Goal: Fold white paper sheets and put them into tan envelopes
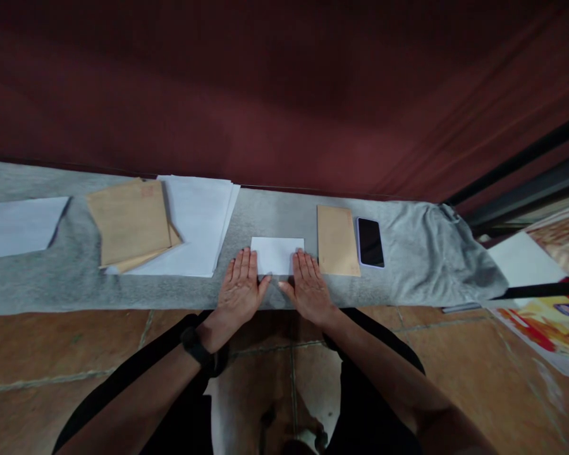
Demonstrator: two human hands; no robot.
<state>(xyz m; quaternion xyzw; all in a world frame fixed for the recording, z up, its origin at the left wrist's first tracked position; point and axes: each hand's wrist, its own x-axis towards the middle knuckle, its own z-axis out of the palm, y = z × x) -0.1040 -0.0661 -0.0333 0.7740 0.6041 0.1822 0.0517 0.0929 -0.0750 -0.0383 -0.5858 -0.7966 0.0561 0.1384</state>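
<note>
A small white sheet of paper [278,255], perhaps folded, lies flat on the grey cloth in front of me. My left hand [241,282] rests flat over its left edge, fingers stretched out and thumb apart. Over the right edge, my right hand [309,284] lies flat in the same way. Both thumbs point inward near the sheet's lower edge. Just right of my right hand is a brown envelope [338,241], and beside that a phone [370,242] with a dark screen.
To the left, several brown envelopes [130,221] lie on a stack of white paper [196,221]. Farther left is another white sheet [19,226]. The narrow surface carries a grey cloth [412,253], rumpled at the right end. A dark red wall [265,114] stands behind; printed packaging [550,328] is at right.
</note>
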